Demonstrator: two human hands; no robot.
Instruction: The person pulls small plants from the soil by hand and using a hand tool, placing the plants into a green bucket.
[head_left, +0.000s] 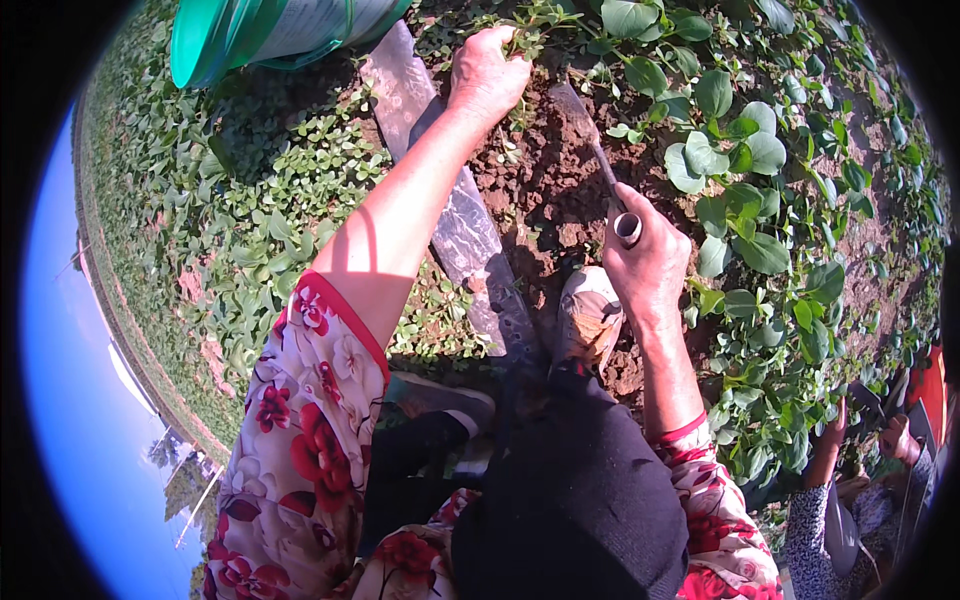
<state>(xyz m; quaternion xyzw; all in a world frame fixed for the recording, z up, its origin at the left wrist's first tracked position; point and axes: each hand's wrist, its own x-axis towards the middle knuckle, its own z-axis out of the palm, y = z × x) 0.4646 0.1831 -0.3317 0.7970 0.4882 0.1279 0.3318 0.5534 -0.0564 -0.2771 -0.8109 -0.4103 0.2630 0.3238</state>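
My left hand (489, 75) is closed around a bunch of small green weeds (529, 37) at the top of the view. In my right hand (646, 251) is a small hand tool (581, 112), its narrow metal blade and shaft reaching up and left over crumbly reddish-brown soil (551, 172). The hollow end of its handle (628, 227) sticks out of my fist towards me. The blade's tip lies at the soil near the weeds. Just right of the tool grow broad-leaved green seedlings (701, 157).
A strip of plastic film (469, 225) runs down left of the bare soil. A green bucket (300, 30) lies tilted at the upper left. My shoe (589, 311) rests on the soil. Low-growing weeds (300, 165) cover the left. Another person's hand (900, 441) shows at the lower right.
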